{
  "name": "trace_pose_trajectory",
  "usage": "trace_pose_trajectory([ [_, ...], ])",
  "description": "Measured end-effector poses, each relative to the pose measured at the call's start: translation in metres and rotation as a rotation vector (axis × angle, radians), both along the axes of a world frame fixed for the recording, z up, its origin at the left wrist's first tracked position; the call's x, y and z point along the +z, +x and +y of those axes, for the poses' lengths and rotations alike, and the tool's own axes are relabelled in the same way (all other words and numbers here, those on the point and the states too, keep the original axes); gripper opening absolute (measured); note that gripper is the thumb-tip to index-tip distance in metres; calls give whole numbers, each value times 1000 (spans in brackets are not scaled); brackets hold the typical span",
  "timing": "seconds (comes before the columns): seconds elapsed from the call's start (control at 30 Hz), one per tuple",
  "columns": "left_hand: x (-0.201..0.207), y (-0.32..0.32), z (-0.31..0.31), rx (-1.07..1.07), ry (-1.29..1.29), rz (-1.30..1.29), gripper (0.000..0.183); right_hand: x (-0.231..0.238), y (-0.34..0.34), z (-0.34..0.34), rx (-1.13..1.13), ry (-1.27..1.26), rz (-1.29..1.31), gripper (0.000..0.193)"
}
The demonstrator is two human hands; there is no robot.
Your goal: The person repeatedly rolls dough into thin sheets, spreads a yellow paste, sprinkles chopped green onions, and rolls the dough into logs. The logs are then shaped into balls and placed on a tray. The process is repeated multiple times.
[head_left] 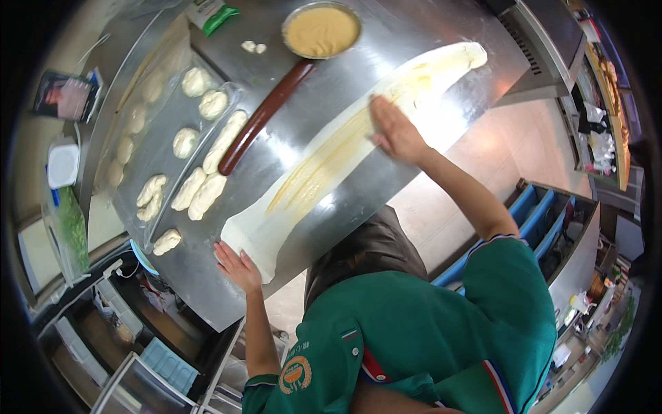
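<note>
A long, thin sheet of dough [314, 155] stretches diagonally across the steel table, with a yellowish paste smeared along its middle. My right hand [396, 129] lies on the upper part of the sheet, palm down over the smear, its fingers extended. At the sheet's near left end, my left hand [238, 266] rests flat with fingers spread, touching the dough's edge. Beyond the sheet lies a dark red-brown rolling pin [267, 116], its far end by a round metal bowl [322, 31] of yellowish paste.
Several dough pieces [207, 195] sit left of the rolling pin, some on a tray under clear plastic [165, 152]. A green and white packet [210, 15] is at the far edge of the steel table [441, 21]. Open drawers with blue bins [531, 207] stand at the right.
</note>
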State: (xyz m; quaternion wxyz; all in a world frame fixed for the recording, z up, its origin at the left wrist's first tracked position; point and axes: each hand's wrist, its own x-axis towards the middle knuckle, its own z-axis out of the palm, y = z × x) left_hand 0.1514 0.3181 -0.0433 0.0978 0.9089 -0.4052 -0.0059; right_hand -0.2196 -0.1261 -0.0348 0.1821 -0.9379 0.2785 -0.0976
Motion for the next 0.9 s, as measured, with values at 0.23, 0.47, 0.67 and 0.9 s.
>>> trace_pose_trajectory([
  [0.23, 2, 0, -5, 20, 58, 6, 64, 6, -137, -175, -596, 51, -12, 81],
  [0.47, 7, -4, -9, 25, 88, -5, 65, -29, -138, -202, -559, -298, 230, 80],
  [0.67, 4, -2, -5, 6, 10, -5, 65, -4, -19, -45, -162, -139, 158, 88],
  [0.9, 2, -2, -1, 47, 5, 30, 69, -3, 136, 165, 83, 98, 33, 89],
])
